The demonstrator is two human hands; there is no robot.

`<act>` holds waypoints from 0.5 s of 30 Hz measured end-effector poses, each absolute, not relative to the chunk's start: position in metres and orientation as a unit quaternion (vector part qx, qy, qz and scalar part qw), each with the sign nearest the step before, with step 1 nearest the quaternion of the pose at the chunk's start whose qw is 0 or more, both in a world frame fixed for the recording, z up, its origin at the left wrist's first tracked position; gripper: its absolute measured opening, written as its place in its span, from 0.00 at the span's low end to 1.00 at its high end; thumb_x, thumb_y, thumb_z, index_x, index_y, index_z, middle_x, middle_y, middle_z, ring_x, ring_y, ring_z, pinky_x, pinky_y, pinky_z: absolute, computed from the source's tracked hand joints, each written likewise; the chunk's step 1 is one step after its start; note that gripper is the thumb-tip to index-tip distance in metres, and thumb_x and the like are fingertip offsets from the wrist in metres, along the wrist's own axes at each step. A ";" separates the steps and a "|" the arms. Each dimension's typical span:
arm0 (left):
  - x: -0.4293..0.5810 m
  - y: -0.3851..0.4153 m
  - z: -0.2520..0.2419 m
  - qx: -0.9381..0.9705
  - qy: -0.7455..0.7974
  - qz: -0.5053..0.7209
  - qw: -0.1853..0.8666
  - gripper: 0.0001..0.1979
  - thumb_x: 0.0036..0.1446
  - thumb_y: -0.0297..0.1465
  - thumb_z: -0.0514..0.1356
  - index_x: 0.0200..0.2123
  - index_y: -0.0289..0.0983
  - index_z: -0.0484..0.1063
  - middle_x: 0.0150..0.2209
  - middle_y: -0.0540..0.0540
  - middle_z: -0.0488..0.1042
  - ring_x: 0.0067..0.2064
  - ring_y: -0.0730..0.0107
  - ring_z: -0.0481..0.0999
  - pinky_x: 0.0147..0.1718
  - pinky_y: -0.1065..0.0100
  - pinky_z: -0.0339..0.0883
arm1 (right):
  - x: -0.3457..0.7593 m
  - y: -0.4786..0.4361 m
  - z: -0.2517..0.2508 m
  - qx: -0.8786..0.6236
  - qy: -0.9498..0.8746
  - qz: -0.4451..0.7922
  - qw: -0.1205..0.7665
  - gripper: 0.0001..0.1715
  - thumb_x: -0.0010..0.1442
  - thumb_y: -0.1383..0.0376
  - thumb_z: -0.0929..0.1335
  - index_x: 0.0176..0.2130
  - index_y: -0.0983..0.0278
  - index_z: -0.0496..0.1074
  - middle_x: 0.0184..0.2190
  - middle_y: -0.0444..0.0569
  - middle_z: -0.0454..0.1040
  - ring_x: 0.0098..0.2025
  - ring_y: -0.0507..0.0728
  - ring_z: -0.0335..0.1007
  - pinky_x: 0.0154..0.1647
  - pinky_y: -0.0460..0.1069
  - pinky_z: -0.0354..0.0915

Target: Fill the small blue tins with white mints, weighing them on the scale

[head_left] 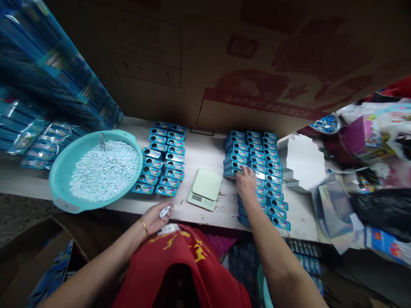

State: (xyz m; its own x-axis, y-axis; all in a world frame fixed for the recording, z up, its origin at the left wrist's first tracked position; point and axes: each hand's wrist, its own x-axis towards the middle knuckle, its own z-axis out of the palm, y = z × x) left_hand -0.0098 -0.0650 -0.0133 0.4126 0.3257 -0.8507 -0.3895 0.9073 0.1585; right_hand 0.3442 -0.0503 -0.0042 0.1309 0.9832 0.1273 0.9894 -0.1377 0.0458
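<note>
My left hand, with a gold bangle at the wrist, is cupped at the table's front edge and holds a few white candies. My right hand reaches onto the rows of small blue tins, with its fingers lying on a tin at the front of the left row; I cannot tell if they grip it. A second block of blue tins stands between the teal basin and a small digital scale. The basin is heaped with white candies.
A cardboard box flap overhangs the back of the white table. Plastic-wrapped blue packets are piled at the left. A white scalloped sheet, a black plastic bag and mixed packaging lie to the right.
</note>
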 end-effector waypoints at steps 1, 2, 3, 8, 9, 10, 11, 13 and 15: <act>-0.009 -0.065 -0.012 -0.035 0.496 0.213 0.841 0.03 0.51 0.25 0.54 0.30 0.30 0.66 0.23 0.47 0.67 0.19 0.81 0.65 0.09 0.82 0.53 | 0.342 -0.054 0.000 -0.746 -0.662 -0.066 0.026 0.08 0.54 0.67 0.62 0.32 0.61 0.71 0.47 0.52 0.61 0.46 0.60 0.52 0.44 0.55 0.49; -0.008 -0.065 -0.010 -0.037 0.494 0.213 0.842 0.04 0.50 0.25 0.55 0.30 0.30 0.67 0.23 0.47 0.68 0.19 0.81 0.66 0.10 0.81 0.55 | 0.339 -0.058 0.005 -0.738 -0.671 -0.064 0.026 0.09 0.55 0.67 0.62 0.33 0.62 0.70 0.46 0.52 0.61 0.46 0.60 0.53 0.45 0.55 0.49; -0.007 -0.065 -0.008 -0.038 0.491 0.211 0.844 0.04 0.50 0.25 0.55 0.30 0.29 0.67 0.23 0.46 0.68 0.20 0.80 0.67 0.11 0.81 0.57 | 0.334 -0.062 0.011 -0.729 -0.682 -0.058 0.025 0.09 0.55 0.67 0.61 0.34 0.62 0.70 0.46 0.52 0.61 0.45 0.60 0.54 0.44 0.55 0.50; 0.009 -0.064 0.000 -0.017 0.471 0.213 0.856 0.06 0.49 0.24 0.57 0.32 0.28 0.69 0.28 0.41 0.72 0.28 0.72 0.73 0.26 0.75 0.68 | 0.282 -0.070 0.030 -0.647 -0.762 0.013 0.013 0.12 0.56 0.69 0.60 0.39 0.59 0.68 0.46 0.52 0.62 0.44 0.60 0.54 0.40 0.53 0.54; 0.014 -0.063 0.002 -0.008 0.464 0.217 0.859 0.06 0.48 0.23 0.57 0.32 0.27 0.69 0.30 0.40 0.72 0.31 0.70 0.73 0.29 0.73 0.69 | 0.271 -0.069 0.029 -0.636 -0.771 0.030 0.012 0.12 0.55 0.69 0.60 0.39 0.59 0.68 0.45 0.52 0.63 0.43 0.60 0.55 0.39 0.53 0.55; 0.017 -0.063 0.004 0.000 0.459 0.221 0.861 0.07 0.48 0.23 0.57 0.33 0.27 0.70 0.31 0.39 0.73 0.33 0.68 0.73 0.31 0.72 0.69 | 0.262 -0.067 0.027 -0.629 -0.776 0.045 0.014 0.12 0.55 0.69 0.61 0.38 0.59 0.68 0.44 0.52 0.63 0.42 0.59 0.56 0.38 0.53 0.55; 0.020 -0.062 0.006 0.007 0.455 0.222 0.863 0.07 0.48 0.22 0.57 0.33 0.27 0.70 0.33 0.38 0.73 0.35 0.67 0.73 0.34 0.71 0.69 | 0.254 -0.066 0.025 -0.626 -0.778 0.057 0.019 0.11 0.55 0.69 0.61 0.38 0.59 0.68 0.43 0.52 0.64 0.42 0.59 0.56 0.39 0.53 0.55; 0.024 -0.062 0.009 0.013 0.450 0.222 0.865 0.08 0.48 0.22 0.57 0.34 0.27 0.70 0.36 0.36 0.72 0.38 0.64 0.72 0.37 0.68 0.68 | 0.240 -0.068 0.022 -0.631 -0.772 0.062 0.045 0.12 0.56 0.69 0.61 0.40 0.60 0.67 0.45 0.53 0.63 0.44 0.60 0.55 0.42 0.55 0.54; 0.025 -0.063 0.012 0.018 0.444 0.218 0.869 0.09 0.48 0.21 0.56 0.35 0.27 0.70 0.38 0.35 0.72 0.41 0.62 0.71 0.40 0.66 0.66 | 0.226 -0.075 0.025 -0.639 -0.762 0.065 0.082 0.14 0.56 0.68 0.60 0.44 0.61 0.65 0.47 0.54 0.61 0.47 0.61 0.53 0.46 0.57 0.52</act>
